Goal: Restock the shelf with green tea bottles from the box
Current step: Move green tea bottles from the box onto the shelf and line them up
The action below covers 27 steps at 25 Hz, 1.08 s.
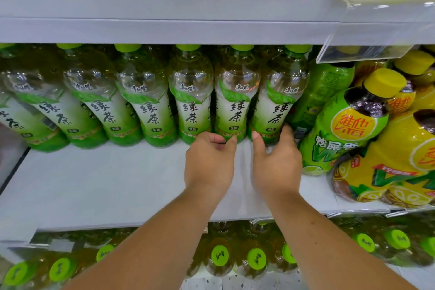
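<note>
so from my seat, left to right: the shelf (pixel 98 183) has one row of green tea bottles (pixel 150 106) standing along its back edge, running from the left edge across to just beside the lemon tea bottles (pixel 348 129) on the right. the whole front half of the shelf is bare, so i'd say the back row is done and at least a front row is left to fill.

left hand (pixel 208 162) is loosely curled with its fingertips at the base of the second bottle (pixel 235 110) from the right end of the row, touching or almost, hard to call. right hand (pixel 276 162) is wrapped around the foot of the last bottle (pixel 280 110), thumb in front, fingers round its right side. looks like nudging them into line to me.

can't see the box anywhere, so no idea how many are left.
</note>
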Tool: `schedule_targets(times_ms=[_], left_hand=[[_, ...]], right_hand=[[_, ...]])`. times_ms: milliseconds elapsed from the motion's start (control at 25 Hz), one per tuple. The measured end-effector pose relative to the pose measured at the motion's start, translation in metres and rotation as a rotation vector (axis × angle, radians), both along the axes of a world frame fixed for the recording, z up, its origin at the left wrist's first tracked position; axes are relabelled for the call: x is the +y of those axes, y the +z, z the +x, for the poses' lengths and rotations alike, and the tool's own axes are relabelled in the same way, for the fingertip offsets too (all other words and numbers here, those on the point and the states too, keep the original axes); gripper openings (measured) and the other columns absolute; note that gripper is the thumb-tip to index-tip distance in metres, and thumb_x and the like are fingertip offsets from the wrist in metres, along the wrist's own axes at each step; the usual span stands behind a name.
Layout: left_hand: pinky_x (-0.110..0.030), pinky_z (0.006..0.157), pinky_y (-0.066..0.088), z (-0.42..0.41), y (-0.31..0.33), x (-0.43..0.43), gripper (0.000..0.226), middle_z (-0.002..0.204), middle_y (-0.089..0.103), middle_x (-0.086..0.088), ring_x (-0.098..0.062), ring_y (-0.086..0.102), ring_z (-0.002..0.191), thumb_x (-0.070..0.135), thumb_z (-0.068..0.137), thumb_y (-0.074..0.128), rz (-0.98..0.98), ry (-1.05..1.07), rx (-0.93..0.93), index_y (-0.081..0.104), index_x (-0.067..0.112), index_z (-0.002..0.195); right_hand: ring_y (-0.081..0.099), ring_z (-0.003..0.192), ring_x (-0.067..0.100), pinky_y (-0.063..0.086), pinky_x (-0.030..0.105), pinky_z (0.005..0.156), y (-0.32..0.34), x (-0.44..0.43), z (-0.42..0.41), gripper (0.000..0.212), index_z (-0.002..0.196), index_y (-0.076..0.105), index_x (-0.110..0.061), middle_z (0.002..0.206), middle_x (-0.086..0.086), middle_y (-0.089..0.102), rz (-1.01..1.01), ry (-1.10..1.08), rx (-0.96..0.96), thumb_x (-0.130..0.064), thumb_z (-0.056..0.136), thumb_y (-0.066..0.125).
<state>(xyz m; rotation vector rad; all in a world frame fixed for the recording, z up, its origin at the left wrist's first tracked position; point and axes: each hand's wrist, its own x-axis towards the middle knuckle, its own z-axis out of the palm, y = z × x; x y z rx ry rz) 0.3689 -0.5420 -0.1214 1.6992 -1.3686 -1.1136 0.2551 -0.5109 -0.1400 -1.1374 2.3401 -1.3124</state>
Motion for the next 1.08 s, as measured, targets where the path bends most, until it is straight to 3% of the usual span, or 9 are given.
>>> schedule_targets(times_ms=[160,320,440,520,680,800,920,1080], left_hand=[[-0.022,0.065,0.044,0.005,0.01,0.004,0.019,0.1,0.066,0.008,-0.013,0.062,0.09,0.034,0.091,0.066,0.005,-0.146,-0.06,0.059,0.022,0.105],[-0.025,0.087,0.04,0.014,0.021,0.008,0.046,0.131,0.06,0.002,-0.017,0.057,0.113,0.042,0.094,0.061,-0.021,-0.244,-0.137,0.055,0.018,0.134],[-0.034,0.104,0.042,0.026,0.029,0.011,0.058,0.143,0.054,0.002,-0.019,0.053,0.126,0.05,0.095,0.057,0.05,-0.292,-0.067,0.047,0.02,0.144],[-0.037,0.104,0.043,0.036,0.036,0.019,0.058,0.14,0.055,0.004,-0.018,0.054,0.122,0.054,0.095,0.055,0.118,-0.336,-0.055,0.048,0.023,0.143],[-0.035,0.101,0.043,0.057,0.051,0.042,0.054,0.132,0.059,0.004,-0.018,0.056,0.115,0.056,0.096,0.053,0.17,-0.358,-0.054,0.054,0.021,0.138],[-0.031,0.09,0.037,0.076,0.06,0.073,0.055,0.125,0.057,0.004,-0.018,0.053,0.109,0.055,0.098,0.049,0.2,-0.378,-0.065,0.052,0.019,0.139],[-0.031,0.087,0.035,0.097,0.07,0.108,0.061,0.119,0.049,0.009,-0.016,0.05,0.106,0.058,0.097,0.047,0.236,-0.429,-0.058,0.043,0.02,0.146],[-0.03,0.085,0.038,0.127,0.092,0.141,0.063,0.124,0.048,0.012,-0.013,0.049,0.11,0.061,0.097,0.048,0.292,-0.442,-0.019,0.039,0.024,0.148]], right_hand=[[0.056,0.12,0.033,0.048,0.04,0.095,0.006,0.001,0.0,0.057,0.141,0.043,-0.012,0.131,0.012,0.061,0.055,0.022,-0.029,-0.043,0.095,0.059],[0.061,0.112,0.043,0.051,0.054,0.095,0.014,0.002,-0.003,0.055,0.145,0.039,-0.015,0.129,0.02,0.06,0.12,0.082,-0.207,-0.041,0.099,0.052],[0.064,0.105,0.044,0.052,0.057,0.093,0.023,0.006,-0.004,0.042,0.132,0.05,-0.014,0.121,0.017,0.064,0.152,0.12,-0.294,-0.041,0.1,0.051],[0.064,0.105,0.039,0.051,0.054,0.094,0.027,0.019,-0.002,0.04,0.125,0.056,-0.012,0.117,0.013,0.066,0.191,0.131,-0.328,-0.043,0.1,0.051],[0.058,0.104,0.018,0.045,0.034,0.091,0.045,0.049,0.01,0.049,0.136,0.057,-0.019,0.119,-0.005,0.061,0.297,0.202,-0.347,-0.048,0.097,0.054],[0.061,0.112,0.021,0.048,0.042,0.101,0.057,0.073,0.02,0.052,0.135,0.057,-0.025,0.129,0.0,0.064,0.342,0.264,-0.469,-0.053,0.092,0.058],[0.06,0.116,0.019,0.045,0.045,0.105,0.069,0.109,0.028,0.059,0.135,0.056,-0.027,0.134,0.0,0.061,0.41,0.34,-0.474,-0.058,0.085,0.056],[0.052,0.127,0.018,0.039,0.041,0.109,0.096,0.156,0.04,0.051,0.138,0.053,-0.029,0.14,-0.004,0.056,0.45,0.392,-0.465,-0.055,0.094,0.047]])
